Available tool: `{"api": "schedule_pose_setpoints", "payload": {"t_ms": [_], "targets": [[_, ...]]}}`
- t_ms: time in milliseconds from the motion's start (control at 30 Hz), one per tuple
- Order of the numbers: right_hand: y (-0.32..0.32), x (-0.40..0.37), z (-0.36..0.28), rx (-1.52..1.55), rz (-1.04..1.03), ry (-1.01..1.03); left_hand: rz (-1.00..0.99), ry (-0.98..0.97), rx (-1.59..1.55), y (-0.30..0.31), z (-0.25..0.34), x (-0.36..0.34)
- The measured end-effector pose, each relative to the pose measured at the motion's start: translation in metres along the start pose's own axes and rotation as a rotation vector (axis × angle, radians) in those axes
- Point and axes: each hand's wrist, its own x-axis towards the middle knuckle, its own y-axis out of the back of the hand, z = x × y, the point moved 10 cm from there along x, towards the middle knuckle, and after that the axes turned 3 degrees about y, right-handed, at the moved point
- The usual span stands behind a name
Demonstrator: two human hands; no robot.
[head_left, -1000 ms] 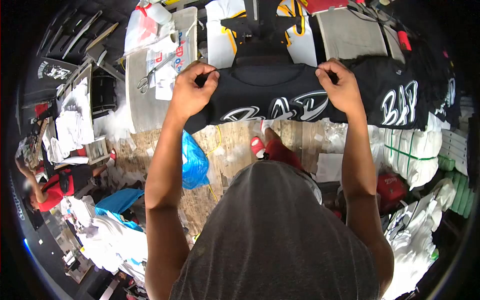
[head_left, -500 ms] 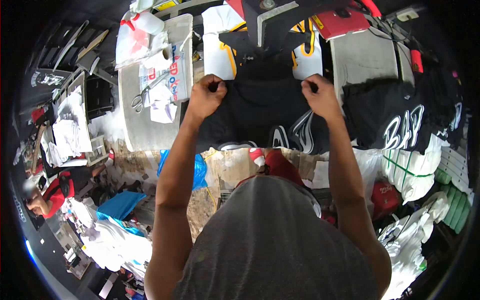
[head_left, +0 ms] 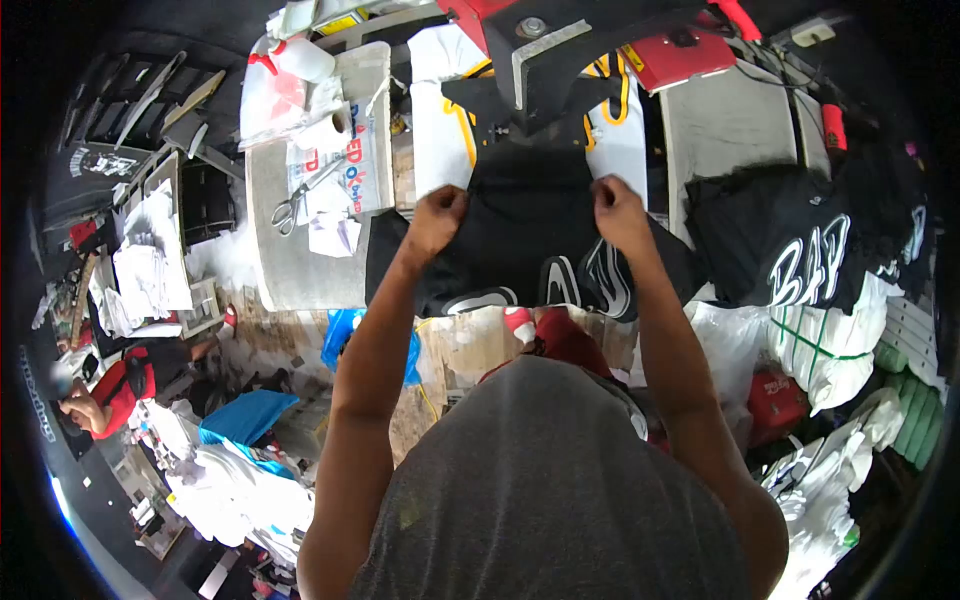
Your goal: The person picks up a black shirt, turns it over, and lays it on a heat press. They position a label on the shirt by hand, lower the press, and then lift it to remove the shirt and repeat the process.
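Note:
A black T-shirt (head_left: pixel 530 228) with white lettering near its lower edge lies spread in front of me below the dark press (head_left: pixel 540 100). My left hand (head_left: pixel 437 220) is closed, its fingers pinching the shirt's cloth on the left. On the other side my right hand (head_left: pixel 620 213) pinches the same shirt, also closed. White cloth with yellow-and-black trim (head_left: pixel 445 135) shows beneath the press. How the shirt sits under the press head is hidden.
Scissors (head_left: pixel 298 203), a paper roll (head_left: pixel 325 135) and a spray bottle (head_left: pixel 303 60) lie on the left board (head_left: pixel 275 275). More black printed shirts (head_left: pixel 760 235) are piled right. A red box (head_left: pixel 680 58) stands behind. At far left, another person (head_left: pixel 110 395) wears red.
Both my hands have come closer to my body and to each other, drawing the black shirt with them. The shirt's sides now spread out beyond my wrists.

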Motion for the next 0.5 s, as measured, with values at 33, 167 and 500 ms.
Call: {"api": "schedule_pose_setpoints", "payload": {"t_ms": [33,167,500], "targets": [[-0.013,-0.004,0.007,-0.053,-0.076,0.005,-0.002,-0.035,-0.035,-0.005,-0.003,-0.010],[0.014,-0.053,-0.050,0.078,-0.023,0.124,0.085,-0.086,-0.051,0.000,0.042,-0.076],[0.031,-0.148,-0.130,-0.398,0.008,0.556,0.253,-0.678,0.474,0.000,0.103,-0.172]]}}
